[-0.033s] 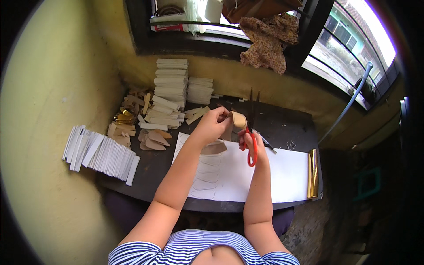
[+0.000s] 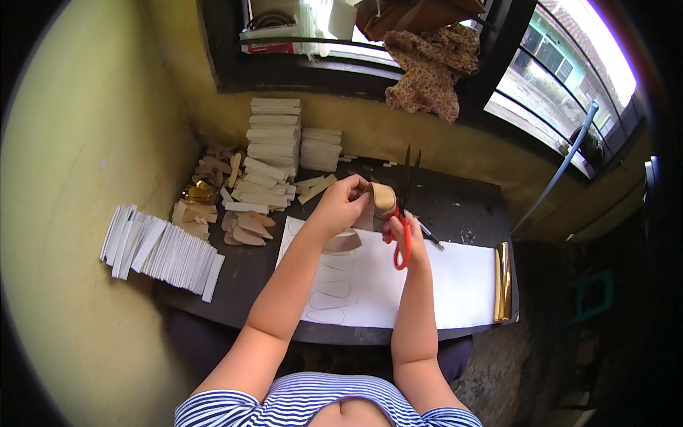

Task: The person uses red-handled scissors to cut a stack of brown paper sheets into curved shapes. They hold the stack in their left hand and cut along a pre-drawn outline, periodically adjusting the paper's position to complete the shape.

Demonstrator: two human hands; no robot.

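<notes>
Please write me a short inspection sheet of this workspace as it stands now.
Surface: dark table, a white sheet with pencilled outlines on it.
Job's things: tan piece; red-handled scissors, blades pointing away.
Clutter: white strip stacks, fanned white strips, tan cut-outs, gold roll.
Hands: left hand holds the tan piece; right hand is in the scissor handles.
Cables: nothing seen.
Surroundings: yellow wall, window, patterned cloth on the sill.
</notes>
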